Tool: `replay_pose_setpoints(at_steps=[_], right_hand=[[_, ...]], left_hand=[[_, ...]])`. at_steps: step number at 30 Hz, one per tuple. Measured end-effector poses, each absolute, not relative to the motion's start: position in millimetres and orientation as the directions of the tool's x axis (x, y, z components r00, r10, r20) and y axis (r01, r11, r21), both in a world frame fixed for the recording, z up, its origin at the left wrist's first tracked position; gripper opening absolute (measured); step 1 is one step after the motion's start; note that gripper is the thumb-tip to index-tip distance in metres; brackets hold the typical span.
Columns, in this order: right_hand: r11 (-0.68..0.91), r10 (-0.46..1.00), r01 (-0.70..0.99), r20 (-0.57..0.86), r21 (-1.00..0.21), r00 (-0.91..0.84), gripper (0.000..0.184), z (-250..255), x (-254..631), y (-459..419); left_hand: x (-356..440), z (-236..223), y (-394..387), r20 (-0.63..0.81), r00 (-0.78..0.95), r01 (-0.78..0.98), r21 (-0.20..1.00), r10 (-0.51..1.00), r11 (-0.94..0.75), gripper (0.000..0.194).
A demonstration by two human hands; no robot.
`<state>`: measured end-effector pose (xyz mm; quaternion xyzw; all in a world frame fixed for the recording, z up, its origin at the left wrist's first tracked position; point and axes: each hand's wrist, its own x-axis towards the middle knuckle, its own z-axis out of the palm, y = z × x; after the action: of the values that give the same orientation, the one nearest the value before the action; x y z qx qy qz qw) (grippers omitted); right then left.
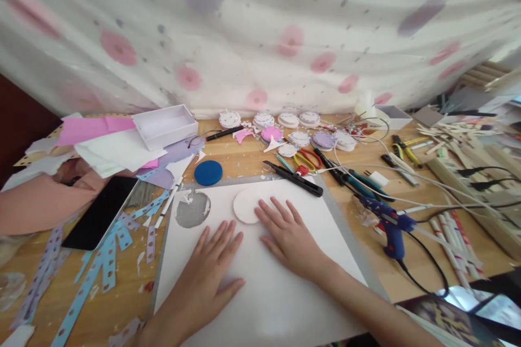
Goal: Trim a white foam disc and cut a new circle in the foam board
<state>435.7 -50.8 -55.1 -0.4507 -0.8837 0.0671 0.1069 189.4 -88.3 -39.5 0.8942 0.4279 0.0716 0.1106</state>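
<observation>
A large white sheet [260,287] lies on a grey mat [350,233], with a round hole [192,209] cut near its upper left corner. My left hand [215,276] rests on the sheet below the hole, fingers spread, holding nothing. Beside it a white paper disc [246,207] lies on the sheet. My right hand [287,233] is stretched out flat, its fingertips over the disc's right edge. Just beyond the sheet are a blue round lid-like disc [208,172] and a black utility knife [299,179] with its blade out.
Paper scraps, a phone [101,211] and an open white box [165,126] crowd the left. Several decorated discs [288,119] line the back. Pliers [368,184], a blue glue gun [393,225], cables and a power strip [468,190] fill the right.
</observation>
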Motion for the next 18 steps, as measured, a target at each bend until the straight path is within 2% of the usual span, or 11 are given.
replay_pose_setpoints(at_steps=[7,11,13,16,18], right_hand=[[0.497,0.858,0.856,0.226,-0.138,-0.462,0.056,-50,394,18],[0.484,0.839,0.869,0.337,-0.104,-0.427,0.052,-33,397,36],[0.418,0.862,0.905,0.349,-0.080,-0.368,0.045,-26,414,33],[0.240,0.922,0.970,0.322,-0.045,-0.214,0.036,-26,448,26],[0.197,0.939,0.980,0.290,-0.022,-0.182,0.030,-29,470,23]], left_hand=[[194,-47,-104,0.034,0.617,0.770,0.177,0.786,-0.613,0.073],[199,-48,-110,0.058,0.621,0.773,0.119,0.782,-0.623,0.072],[200,-49,-111,0.073,0.619,0.776,0.098,0.782,-0.623,0.072],[201,-51,-112,0.092,0.623,0.774,0.072,0.777,-0.629,0.071],[203,-51,-112,0.108,0.631,0.768,0.057,0.769,-0.638,0.070]])
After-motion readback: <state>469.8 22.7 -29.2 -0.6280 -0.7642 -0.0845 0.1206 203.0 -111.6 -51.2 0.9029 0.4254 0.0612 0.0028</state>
